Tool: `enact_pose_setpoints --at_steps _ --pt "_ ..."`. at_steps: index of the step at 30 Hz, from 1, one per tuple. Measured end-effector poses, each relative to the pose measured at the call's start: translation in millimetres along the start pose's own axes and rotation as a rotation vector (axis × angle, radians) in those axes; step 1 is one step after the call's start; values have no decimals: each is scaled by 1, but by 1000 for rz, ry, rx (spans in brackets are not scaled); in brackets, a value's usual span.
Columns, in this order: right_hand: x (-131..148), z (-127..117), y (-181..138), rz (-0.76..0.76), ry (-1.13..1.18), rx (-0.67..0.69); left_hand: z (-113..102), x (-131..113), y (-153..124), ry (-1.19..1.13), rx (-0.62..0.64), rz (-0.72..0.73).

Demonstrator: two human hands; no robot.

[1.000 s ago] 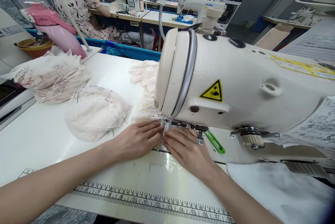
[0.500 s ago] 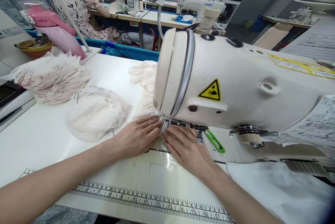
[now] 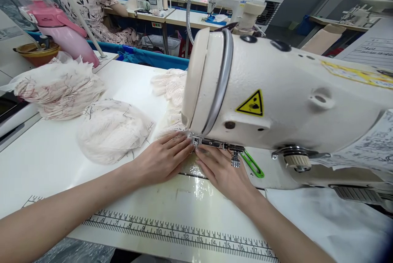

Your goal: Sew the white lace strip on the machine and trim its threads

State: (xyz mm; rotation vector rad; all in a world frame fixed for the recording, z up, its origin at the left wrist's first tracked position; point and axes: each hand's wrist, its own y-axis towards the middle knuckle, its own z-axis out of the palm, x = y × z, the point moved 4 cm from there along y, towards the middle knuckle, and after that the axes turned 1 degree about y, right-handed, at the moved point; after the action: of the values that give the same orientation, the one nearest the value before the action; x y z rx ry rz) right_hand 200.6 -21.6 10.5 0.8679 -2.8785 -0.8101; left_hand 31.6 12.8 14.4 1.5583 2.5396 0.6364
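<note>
My left hand (image 3: pixel 162 158) lies flat on the table with fingers stretched toward the needle area of the white sewing machine (image 3: pixel 276 95). Its fingertips press a strip of pale lace fabric (image 3: pixel 172 91) that runs under the machine head. My right hand (image 3: pixel 222 171) also lies flat, just right of the left, its fingertips at the presser foot (image 3: pixel 196 142) under the machine head. The fingertips of both hands nearly meet there. What lies right under the needle is hidden by the machine head.
Two heaps of pale fabric (image 3: pixel 112 130) (image 3: pixel 58 89) lie on the white table to the left. A pink bottle (image 3: pixel 64 33) stands behind them. A printed ruler (image 3: pixel 178 234) runs along the front edge. A green clip (image 3: pixel 253 164) hangs beneath the machine. Another person (image 3: pixel 98 5) sits at a far machine.
Both hands have crept slightly forward toward the presser foot, pushing the lace along with them. The view has shifted a little.
</note>
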Motion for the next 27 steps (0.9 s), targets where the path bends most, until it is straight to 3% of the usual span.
enact_pose_setpoints --at_steps 11,21,27 --pt "-2 6 -4 27 -112 3 3 0 -1 11 36 13" --pt "-4 7 -1 56 -67 45 6 3 0 -16 98 -48" --pt "-5 4 1 80 -3 25 1 0 2 56 28 -14"
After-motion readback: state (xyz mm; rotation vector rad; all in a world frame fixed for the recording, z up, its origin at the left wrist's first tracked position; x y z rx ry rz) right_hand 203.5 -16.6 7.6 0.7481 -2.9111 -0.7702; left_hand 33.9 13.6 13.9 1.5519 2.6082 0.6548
